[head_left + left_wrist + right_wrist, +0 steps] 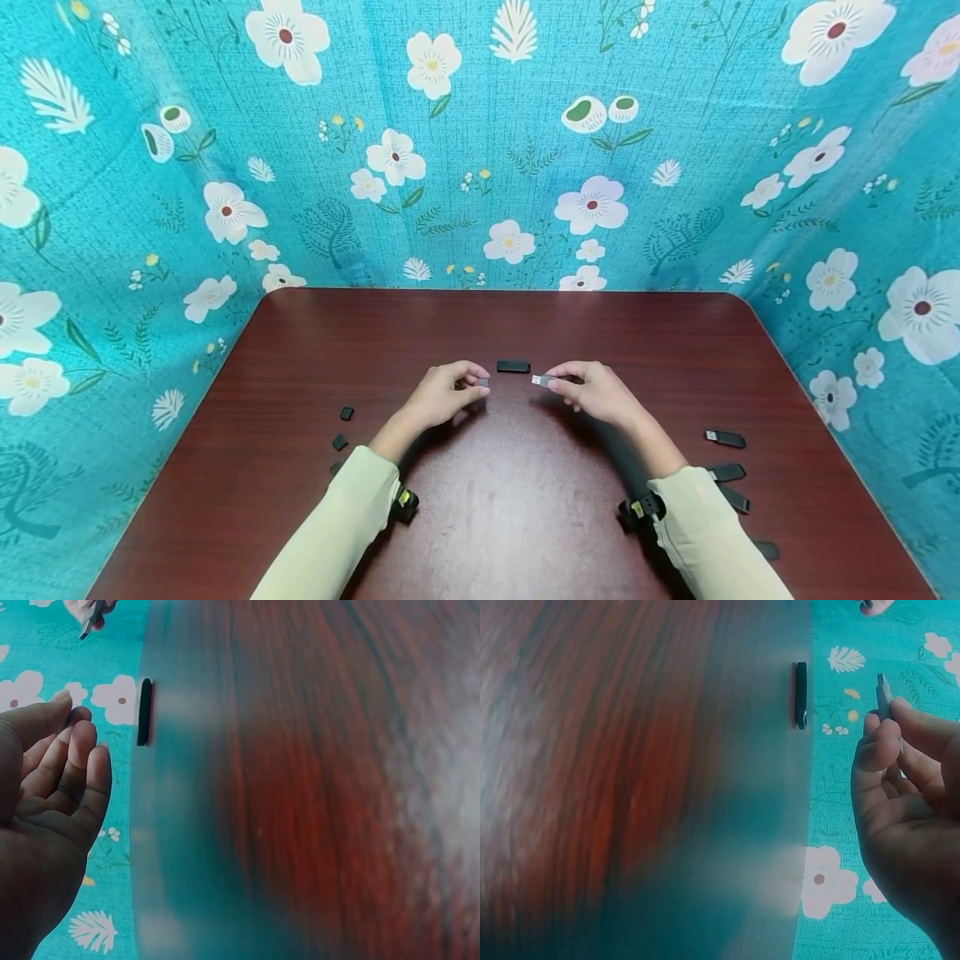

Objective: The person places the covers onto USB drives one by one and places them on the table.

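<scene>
Between the thumb and fingertips of my left hand [444, 393] is a small dark cap [483, 382], mostly covered by the fingers in the left wrist view. My right hand [596, 392] pinches a grey USB stick [885, 701], its bare metal plug [537, 380] pointing left toward the cap. A gap separates the two hands, and both are raised over the table. Just beyond them, a black USB stick [513, 367] lies crosswise on the table, no metal plug showing.
Several uncapped USB sticks [726, 438] lie in a column at the right, partly behind the right sleeve. At the left are small black caps [347, 412], one partly hidden by the left sleeve. A flowered blue cloth [465, 167] hangs behind the dark red table [375, 325].
</scene>
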Available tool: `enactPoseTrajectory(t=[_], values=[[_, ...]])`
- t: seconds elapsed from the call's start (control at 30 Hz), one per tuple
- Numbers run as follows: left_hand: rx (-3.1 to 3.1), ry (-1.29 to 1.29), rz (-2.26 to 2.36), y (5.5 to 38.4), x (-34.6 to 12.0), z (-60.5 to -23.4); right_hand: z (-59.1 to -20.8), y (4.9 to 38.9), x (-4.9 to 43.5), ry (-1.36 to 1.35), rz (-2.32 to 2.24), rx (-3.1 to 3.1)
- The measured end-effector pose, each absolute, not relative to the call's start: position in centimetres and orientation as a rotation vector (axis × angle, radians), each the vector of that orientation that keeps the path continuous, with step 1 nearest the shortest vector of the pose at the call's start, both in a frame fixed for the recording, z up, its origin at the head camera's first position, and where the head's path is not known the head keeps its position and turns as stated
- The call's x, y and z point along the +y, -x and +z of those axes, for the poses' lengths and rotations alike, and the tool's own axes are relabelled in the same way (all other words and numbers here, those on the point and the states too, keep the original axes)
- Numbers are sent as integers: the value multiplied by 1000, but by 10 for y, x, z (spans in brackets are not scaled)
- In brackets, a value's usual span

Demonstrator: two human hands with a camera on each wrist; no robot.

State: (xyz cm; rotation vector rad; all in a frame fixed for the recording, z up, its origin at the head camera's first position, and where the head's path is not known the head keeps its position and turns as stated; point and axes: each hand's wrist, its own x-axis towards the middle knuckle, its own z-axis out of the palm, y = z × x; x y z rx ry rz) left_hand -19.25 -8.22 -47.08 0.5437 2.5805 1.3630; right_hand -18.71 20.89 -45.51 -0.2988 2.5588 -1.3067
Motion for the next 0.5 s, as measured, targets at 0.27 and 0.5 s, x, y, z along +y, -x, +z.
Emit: enactPoseTrajectory(t=[0.27, 0.5], values=[[2600, -569, 1347, 193, -73, -472, -456, 188, 199, 308, -1320, 2541], [2590, -584, 1355, 194, -69, -473, -457, 189, 194, 298, -1314, 2538]])
